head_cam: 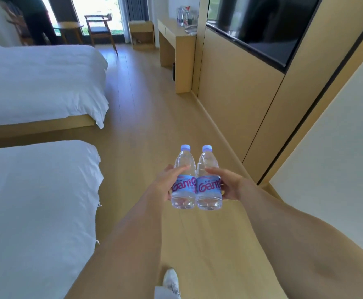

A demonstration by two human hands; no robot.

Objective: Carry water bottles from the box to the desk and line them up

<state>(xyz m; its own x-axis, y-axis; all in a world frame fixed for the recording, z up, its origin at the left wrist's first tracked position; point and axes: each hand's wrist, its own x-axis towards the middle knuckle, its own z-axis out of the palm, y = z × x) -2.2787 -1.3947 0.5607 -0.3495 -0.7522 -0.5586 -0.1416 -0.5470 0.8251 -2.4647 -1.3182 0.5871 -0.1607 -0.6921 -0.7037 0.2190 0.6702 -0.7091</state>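
Left hand (165, 184) and right hand (230, 184) each grip an upright water bottle (183, 186), side by side

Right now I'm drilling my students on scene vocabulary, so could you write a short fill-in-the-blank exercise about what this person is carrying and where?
1. The left hand and the right hand each hold one water ____.
2. Both carried bottles, the left bottle and the right bottle, have caps coloured pale ____.
3. More bottles already stand on the ____ by the far wall.
4. On the person's left are two ____ with white covers.

Missing words: bottle; blue; desk; beds
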